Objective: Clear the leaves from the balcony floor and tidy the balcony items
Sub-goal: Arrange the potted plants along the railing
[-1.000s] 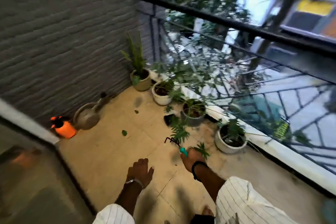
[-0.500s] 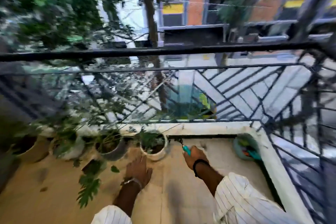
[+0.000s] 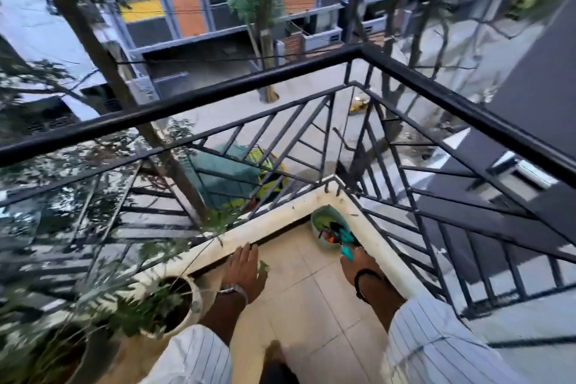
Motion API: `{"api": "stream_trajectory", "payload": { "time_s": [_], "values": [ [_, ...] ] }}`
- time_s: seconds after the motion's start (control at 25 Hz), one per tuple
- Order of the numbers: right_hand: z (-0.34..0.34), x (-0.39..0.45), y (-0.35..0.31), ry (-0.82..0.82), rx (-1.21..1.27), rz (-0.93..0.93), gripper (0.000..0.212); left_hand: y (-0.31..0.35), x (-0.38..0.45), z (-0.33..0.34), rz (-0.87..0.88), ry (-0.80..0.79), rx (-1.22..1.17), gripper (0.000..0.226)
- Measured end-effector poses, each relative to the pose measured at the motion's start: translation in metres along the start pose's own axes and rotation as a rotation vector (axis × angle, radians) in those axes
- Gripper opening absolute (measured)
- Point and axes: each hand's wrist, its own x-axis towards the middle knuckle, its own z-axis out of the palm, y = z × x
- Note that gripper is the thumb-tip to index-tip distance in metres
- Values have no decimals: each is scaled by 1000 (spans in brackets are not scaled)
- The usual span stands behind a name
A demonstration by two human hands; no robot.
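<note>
The view has swung from the wall side of the balcony, where an orange sprayer and a watering can stood a second ago, to the railing corner. The landmark now is the green tub [image 3: 327, 229] that sits on the floor in that corner, with some tools inside it.

The right hand [image 3: 363, 268] has travelled with the teal-handled hand rake [image 3: 346, 252], which a second ago it held among the plant pots. The fingers are closed around the handle, and the teal end now reaches the near rim of the tub. The prongs are hidden, so I cannot tell if they are inside already.

The left hand [image 3: 244, 271] hangs open and flat, to the left of the tub. One green leaf [image 3: 262, 266] shows just beside it, and I cannot tell if the hand touches it.

I judge that the tidying step is almost done for the rake. The leaf remains to clear.
</note>
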Motion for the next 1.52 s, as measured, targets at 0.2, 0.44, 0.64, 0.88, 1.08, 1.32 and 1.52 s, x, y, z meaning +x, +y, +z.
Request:
{"api": "stream_trajectory", "payload": {
  "time_s": [0.2, 0.44, 0.64, 0.88, 1.08, 1.32, 1.52],
  "values": [
    [-25, 62, 12, 22, -16, 173, 45, 39, 113, 16, 156, -121, -2, 70],
    [-15, 159, -3, -20, -88, 304, 49, 39, 238, 23, 241, -287, -88, 70],
    [38, 284, 11, -23, 0, 358, 47, 34, 352, 91, 328, -214, -48, 76],
    [151, 438, 73, -161, -128, 326, 49, 44, 441, 239, 387, -309, 47, 80],
    [234, 546, 97, -191, -178, 197, 43, 56, 476, 333, 290, -351, 18, 87],
    [303, 651, 85, -210, -278, -22, 35, 61, 505, 404, 166, -363, -79, 82],
    [341, 684, 91, -217, -497, -64, 32, 58, 501, 431, 150, -437, -29, 78]
  ]
}}
